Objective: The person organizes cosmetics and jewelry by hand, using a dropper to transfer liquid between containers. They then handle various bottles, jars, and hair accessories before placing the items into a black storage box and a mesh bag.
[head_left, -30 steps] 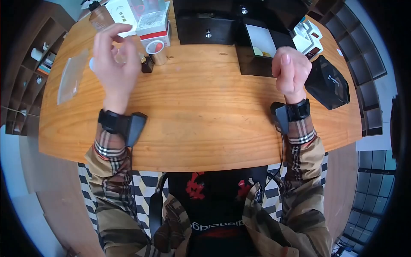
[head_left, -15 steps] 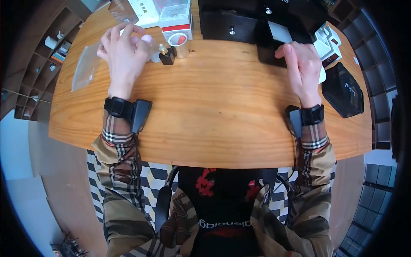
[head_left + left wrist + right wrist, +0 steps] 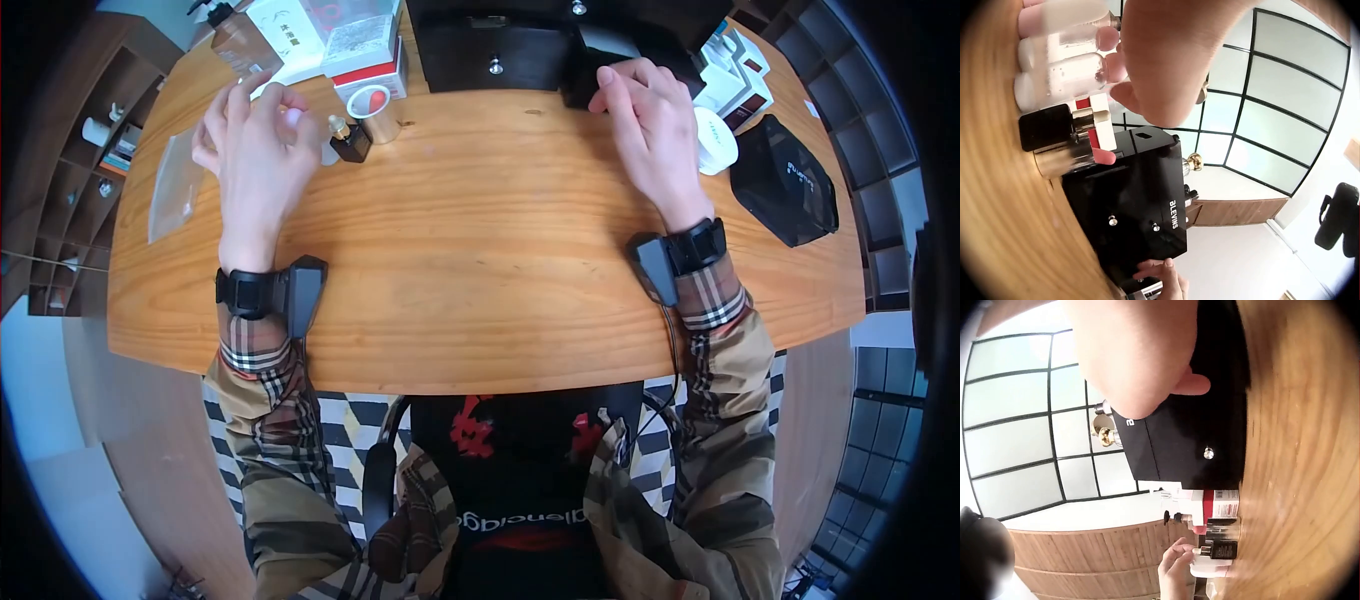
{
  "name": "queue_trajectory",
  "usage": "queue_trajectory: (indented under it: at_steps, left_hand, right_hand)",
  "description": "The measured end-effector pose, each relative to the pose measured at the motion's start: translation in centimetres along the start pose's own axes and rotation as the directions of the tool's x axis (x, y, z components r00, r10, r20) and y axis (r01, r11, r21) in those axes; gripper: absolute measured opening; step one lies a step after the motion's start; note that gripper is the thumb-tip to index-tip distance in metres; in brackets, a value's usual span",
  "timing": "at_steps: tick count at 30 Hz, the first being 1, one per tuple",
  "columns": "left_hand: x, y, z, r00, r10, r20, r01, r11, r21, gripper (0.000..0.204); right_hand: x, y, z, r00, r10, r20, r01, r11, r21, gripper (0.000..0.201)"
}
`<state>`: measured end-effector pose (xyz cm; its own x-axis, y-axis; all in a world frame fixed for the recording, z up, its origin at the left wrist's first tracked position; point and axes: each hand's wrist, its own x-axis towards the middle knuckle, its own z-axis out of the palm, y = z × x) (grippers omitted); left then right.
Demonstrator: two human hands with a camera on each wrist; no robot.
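Note:
My left hand (image 3: 262, 150) hovers at the left with loosely curved fingers, beside several bottles with pink caps (image 3: 1075, 75) that it partly hides in the head view. A dark dropper bottle (image 3: 350, 142) and a clear-walled cup (image 3: 378, 122) with a pink-red tip inside stand just right of it. On the right, my right hand (image 3: 655, 125) is at the front of a black drawer (image 3: 582, 88), its thumb extended and its fingers bent loosely. The drawer sticks out a little from the black cabinet (image 3: 460, 60); the hand covers much of its front.
White and red boxes (image 3: 366, 62) and a brown pump bottle (image 3: 240, 42) stand at the back left. A clear bag (image 3: 172, 195) lies by the left edge. Right of my right hand are a white round container (image 3: 714, 142), white boxes (image 3: 738, 75) and a black pouch (image 3: 785, 185).
The drawer has slid inward toward the cabinet, and my right hand has moved forward with it. Its pale contents no longer show. My left hand stays near the bottles. The head view has shifted.

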<state>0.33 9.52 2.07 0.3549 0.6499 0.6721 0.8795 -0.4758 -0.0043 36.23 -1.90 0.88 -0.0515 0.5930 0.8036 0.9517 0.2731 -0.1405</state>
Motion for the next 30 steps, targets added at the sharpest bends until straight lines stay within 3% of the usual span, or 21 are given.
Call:
queue_trajectory:
  at_steps: [3, 8, 12, 14, 18, 22, 24, 28, 30]
  left_hand:
    - [-0.2, -0.1, -0.2, 1.0, 0.002, 0.012, -0.002, 0.999, 0.032, 0.024]
    - [0.0, -0.2, -0.8, 0.994, -0.11, -0.02, 0.11, 0.994, 0.0, 0.026]
    - [0.1, -0.3, -0.6, 0.998, -0.067, -0.009, 0.067, 0.997, 0.035, 0.027]
    - [-0.2, -0.2, -0.4, 0.999, -0.041, -0.014, 0.041, 0.998, 0.045, 0.029]
    - [-0.1, -0.3, -0.3, 1.0, -0.01, -0.014, 0.011, 1.0, 0.005, 0.032]
    - [0.6, -0.1, -1.0, 0.991, -0.024, -0.133, 0.021, 1.0, -0.02, 0.036]
    - [0.8, -0.2, -1.4, 0.987, -0.035, -0.156, 0.028, 0.999, -0.047, 0.037]
    - [1.5, 0.3, -2.4, 0.943, 0.001, -0.333, -0.055, 0.987, -0.15, 0.032]
    - [1.4, 0.9, -2.6, 0.913, 0.032, -0.408, -0.109, 0.98, -0.167, 0.028]
  right_hand:
    - [-0.4, 0.1, 0.4, 1.0, 0.008, 0.021, -0.008, 1.0, -0.016, 0.036]
    - [-0.7, 0.8, 0.9, 0.998, 0.053, 0.021, -0.053, 0.998, 0.035, 0.032]
    - [-0.6, 0.9, 1.0, 1.0, 0.031, -0.002, -0.031, 0.999, 0.011, 0.029]
    - [-0.5, 0.9, 1.1, 0.991, 0.111, -0.075, -0.107, 0.993, 0.056, 0.026]
    - [-0.6, 0.7, 0.7, 0.98, 0.183, -0.084, -0.177, 0.982, 0.069, 0.022]
    - [-0.2, -0.3, 0.4, 0.977, 0.212, -0.02, -0.211, 0.976, 0.051, 0.017]
    - [0.0, -1.3, 0.1, 0.953, 0.304, 0.015, -0.303, 0.944, 0.131, 0.017]
    - [-0.1, -1.2, 0.1, 0.947, 0.32, 0.035, -0.322, 0.939, 0.123, 0.022]
    - [-0.2, -0.6, 0.4, 0.987, 0.161, -0.006, -0.16, 0.986, 0.055, 0.028]
